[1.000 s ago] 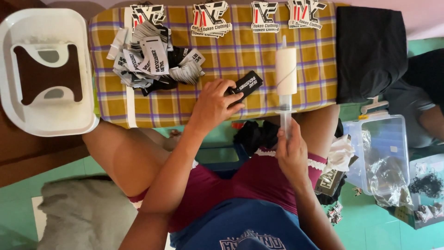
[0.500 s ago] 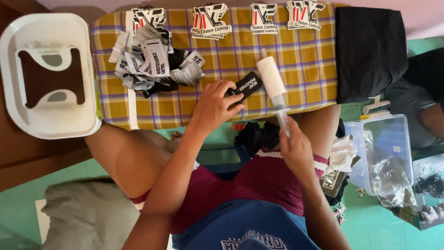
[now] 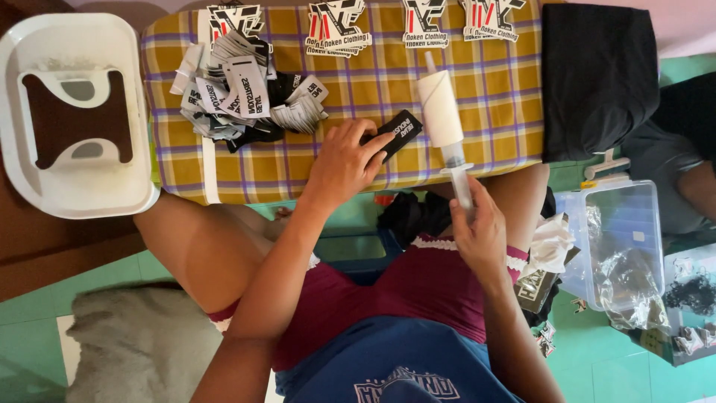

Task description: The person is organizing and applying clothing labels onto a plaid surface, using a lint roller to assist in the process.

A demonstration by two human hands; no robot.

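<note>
My left hand (image 3: 344, 160) presses a small black label (image 3: 394, 134) flat on the yellow checked cloth (image 3: 358, 82) that covers a low board. My right hand (image 3: 479, 227) grips the handle of a white roller (image 3: 441, 112), a lint-roller kind of tool. The roller head lies tilted on the cloth just right of the black label, close to touching it. A heap of black and white labels (image 3: 242, 93) lies to the left of my left hand.
A row of printed stickers (image 3: 339, 30) lines the cloth's far edge. A white plastic stool (image 3: 74, 119) stands at the left, black fabric (image 3: 597, 75) at the right. A clear plastic box (image 3: 619, 239) with bags sits beside my right knee. Another person sits at the right edge.
The roller has tipped from upright to leaning left, and its head has come down beside the black label. My left hand has stayed on the label.
</note>
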